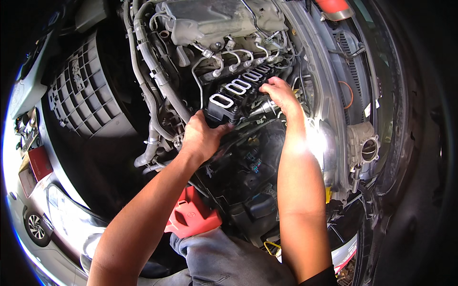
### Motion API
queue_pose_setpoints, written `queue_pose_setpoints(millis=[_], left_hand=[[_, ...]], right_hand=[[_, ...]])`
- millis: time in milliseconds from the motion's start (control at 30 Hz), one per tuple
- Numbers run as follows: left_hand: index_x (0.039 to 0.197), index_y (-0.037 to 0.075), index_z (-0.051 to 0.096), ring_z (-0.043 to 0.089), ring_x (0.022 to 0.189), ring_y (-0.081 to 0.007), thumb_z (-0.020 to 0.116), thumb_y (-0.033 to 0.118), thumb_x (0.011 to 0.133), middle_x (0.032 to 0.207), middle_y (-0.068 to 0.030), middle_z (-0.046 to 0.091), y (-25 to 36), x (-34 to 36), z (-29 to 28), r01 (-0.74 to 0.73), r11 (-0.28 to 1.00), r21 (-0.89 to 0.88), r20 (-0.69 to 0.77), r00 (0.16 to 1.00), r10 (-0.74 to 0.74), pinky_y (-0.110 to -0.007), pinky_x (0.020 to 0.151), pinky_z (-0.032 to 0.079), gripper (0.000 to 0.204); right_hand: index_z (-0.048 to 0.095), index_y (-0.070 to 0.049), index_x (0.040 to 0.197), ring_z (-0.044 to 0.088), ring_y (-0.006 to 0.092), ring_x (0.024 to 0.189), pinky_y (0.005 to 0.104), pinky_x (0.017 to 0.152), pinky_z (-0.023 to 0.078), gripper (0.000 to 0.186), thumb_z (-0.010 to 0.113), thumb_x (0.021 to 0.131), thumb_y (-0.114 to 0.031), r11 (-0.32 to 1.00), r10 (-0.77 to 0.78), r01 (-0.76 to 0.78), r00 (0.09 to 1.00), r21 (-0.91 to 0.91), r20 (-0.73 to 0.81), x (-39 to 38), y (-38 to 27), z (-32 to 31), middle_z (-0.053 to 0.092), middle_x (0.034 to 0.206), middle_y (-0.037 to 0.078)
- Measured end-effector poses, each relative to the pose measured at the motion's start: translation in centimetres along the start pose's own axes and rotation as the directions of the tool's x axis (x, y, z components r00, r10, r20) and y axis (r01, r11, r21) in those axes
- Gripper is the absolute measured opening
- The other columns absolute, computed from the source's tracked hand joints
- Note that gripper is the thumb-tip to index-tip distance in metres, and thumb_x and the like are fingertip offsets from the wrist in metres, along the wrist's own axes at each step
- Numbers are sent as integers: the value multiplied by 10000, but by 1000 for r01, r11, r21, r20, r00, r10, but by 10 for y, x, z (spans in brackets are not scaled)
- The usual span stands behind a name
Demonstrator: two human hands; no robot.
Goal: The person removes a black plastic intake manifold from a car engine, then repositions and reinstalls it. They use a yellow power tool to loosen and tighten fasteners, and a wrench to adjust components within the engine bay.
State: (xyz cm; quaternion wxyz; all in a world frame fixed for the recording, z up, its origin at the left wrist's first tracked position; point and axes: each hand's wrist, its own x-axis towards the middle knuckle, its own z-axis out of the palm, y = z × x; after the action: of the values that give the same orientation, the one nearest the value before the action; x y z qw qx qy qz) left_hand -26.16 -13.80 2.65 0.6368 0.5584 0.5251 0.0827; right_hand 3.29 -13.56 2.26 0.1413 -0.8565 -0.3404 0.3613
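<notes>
A black plastic intake manifold [223,112] lies tilted across the engine bay, its row of ports facing up with whitish gaskets [238,86] around them. My left hand [201,137] is closed around its near end, thumb on the right side and fingers on the left. Higher up and to the right, my right hand [282,97] grips the manifold's far part with bent fingers; some fingertips are hidden behind it. A silvery cylindrical part [266,107] sits just below my right hand. Beyond the manifold, metal fuel lines [220,66] run along the engine.
A grey engine cover [214,21] is at the top. Thick hoses [157,71] run down the left, beside a slatted grille [86,90]. A metal throttle body [363,145] rests at the right. Below my left forearm is a red plastic piece [193,217]. A bright light glares beside my right forearm.
</notes>
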Motion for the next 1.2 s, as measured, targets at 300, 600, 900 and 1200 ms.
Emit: queue_pose_setpoints(millis=[300, 600, 900, 1200], left_hand=[[1188, -115, 580, 701, 1084, -416, 852, 353, 843, 1118, -308, 706, -3, 0, 1, 0, 998, 57, -13, 1000, 1, -435, 947, 543, 642], [1148, -111, 612, 725, 1004, -342, 850, 377, 849, 1060, -260, 731, -3, 1, 3, 32, 990, 137, -34, 999, -27, -401, 910, 547, 619], [1122, -168, 570, 703, 1048, -437, 775, 483, 880, 1068, -330, 697, 4, -3, -6, -80, 941, 328, 85, 995, 55, -456, 906, 558, 723], [1067, -148, 537, 678, 532, -273, 777, 450, 910, 708, -163, 696, 23, -6, -13, 132, 983, 125, 159, 976, -151, -387, 495, 535, 663]], right_hand=[[645, 26, 1079, 700, 215, 858, 341, 791, 543, 498, 821, 625, -78, 989, -135, 140, 987, -53, 83, 12, 15, 6, 739, 934, 114], [663, 3, 944, 644, 176, 813, 323, 750, 508, 319, 776, 711, -183, 996, -53, 50, 998, 78, 33, 16, 11, 5, 693, 876, 80], [702, -53, 1032, 632, 201, 969, 323, 875, 467, 341, 750, 799, -297, 992, 44, -56, 993, 110, 111, 9, -6, -2, 710, 1017, 78], [680, -82, 977, 606, 168, 854, 337, 794, 463, 270, 739, 768, -242, 993, 59, -73, 989, 95, 136, 12, -4, -3, 681, 938, 33]])
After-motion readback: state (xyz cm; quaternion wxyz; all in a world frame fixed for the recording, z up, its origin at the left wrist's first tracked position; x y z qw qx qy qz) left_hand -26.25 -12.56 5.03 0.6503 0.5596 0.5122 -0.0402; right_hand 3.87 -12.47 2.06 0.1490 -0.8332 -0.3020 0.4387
